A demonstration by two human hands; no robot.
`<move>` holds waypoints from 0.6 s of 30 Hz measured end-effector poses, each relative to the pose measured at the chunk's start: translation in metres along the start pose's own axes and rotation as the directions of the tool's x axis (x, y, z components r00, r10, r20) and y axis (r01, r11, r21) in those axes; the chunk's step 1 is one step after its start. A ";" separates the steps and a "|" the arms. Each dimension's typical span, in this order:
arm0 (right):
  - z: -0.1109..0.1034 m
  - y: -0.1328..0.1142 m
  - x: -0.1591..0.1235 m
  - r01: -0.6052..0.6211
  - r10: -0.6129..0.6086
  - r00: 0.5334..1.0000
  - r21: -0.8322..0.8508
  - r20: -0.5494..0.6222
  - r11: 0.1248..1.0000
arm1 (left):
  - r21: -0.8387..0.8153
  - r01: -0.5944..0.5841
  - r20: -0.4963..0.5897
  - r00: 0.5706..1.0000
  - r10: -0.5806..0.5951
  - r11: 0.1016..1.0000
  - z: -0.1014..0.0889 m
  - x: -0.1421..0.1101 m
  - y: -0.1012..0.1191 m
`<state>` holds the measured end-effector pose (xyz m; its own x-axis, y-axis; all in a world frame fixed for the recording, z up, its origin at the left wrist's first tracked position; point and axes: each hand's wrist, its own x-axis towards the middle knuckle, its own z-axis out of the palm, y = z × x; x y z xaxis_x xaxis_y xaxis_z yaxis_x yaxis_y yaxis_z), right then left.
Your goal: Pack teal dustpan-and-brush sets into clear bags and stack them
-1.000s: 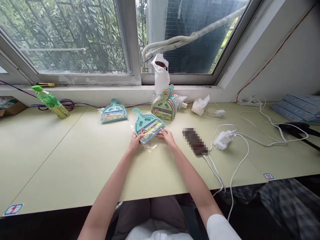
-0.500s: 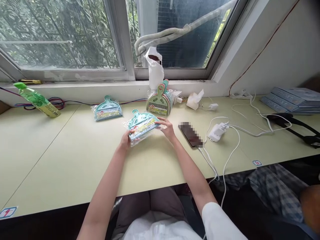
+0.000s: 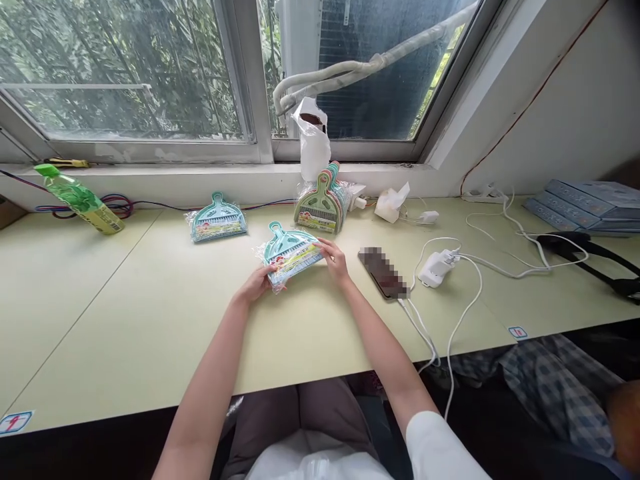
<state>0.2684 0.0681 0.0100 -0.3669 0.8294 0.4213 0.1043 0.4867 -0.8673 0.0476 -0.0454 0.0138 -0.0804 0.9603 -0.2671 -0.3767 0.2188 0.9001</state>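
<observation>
Between my hands is a small teal dustpan and brush set [image 3: 293, 252] in a clear plastic wrapper with a printed label, tilted above the table. My left hand [image 3: 256, 283] grips its lower left corner. My right hand [image 3: 334, 259] pinches its right edge, fingers over the label. A second teal wrapped set [image 3: 219, 220] lies farther back on the left. Behind the held set, several wrapped sets [image 3: 319, 207] stand stacked together, a green one in front.
On the pale table [image 3: 165, 313] are a green-capped bottle [image 3: 83, 200] at left, a phone [image 3: 383, 272] with white cables, a white charger [image 3: 439, 267], crumpled tissue [image 3: 391, 202] and blue boxes [image 3: 590, 203]. Someone in a checked garment [image 3: 555, 387] is at lower right.
Both hands still hold the set. Its wrapper's lower edge is now gathered closer under my left hand, which has shifted slightly right. The whole view has shifted a little.
</observation>
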 end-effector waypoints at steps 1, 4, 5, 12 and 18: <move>0.000 0.000 0.000 -0.004 0.004 1.000 0.007 -0.023 1.000 | 0.021 -0.007 0.035 0.999 0.006 1.000 0.001 -0.001 -0.001; 0.001 0.004 -0.001 -0.040 0.042 0.999 0.095 -0.025 0.995 | 0.087 -0.007 0.100 0.995 -0.001 0.996 0.003 -0.003 -0.001; 0.002 0.006 -0.002 -0.072 0.074 0.997 0.136 -0.007 0.988 | 0.108 -0.004 0.115 0.993 -0.008 0.994 0.004 -0.003 -0.001; 0.000 0.018 0.002 -0.424 0.400 0.906 0.320 0.139 0.847 | 0.202 -0.009 0.186 0.982 -0.029 0.979 0.006 -0.007 -0.001; -0.003 0.020 0.005 -0.453 0.407 0.892 0.412 0.198 0.791 | 0.191 -0.001 0.159 0.987 -0.030 0.981 0.012 -0.005 -0.004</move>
<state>0.2718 0.0825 -0.0041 -0.4679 0.8833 -0.0301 -0.1327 -0.1039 -0.9857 0.0602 -0.0488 0.0158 0.0789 0.9685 -0.2360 -0.1930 0.2471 0.9496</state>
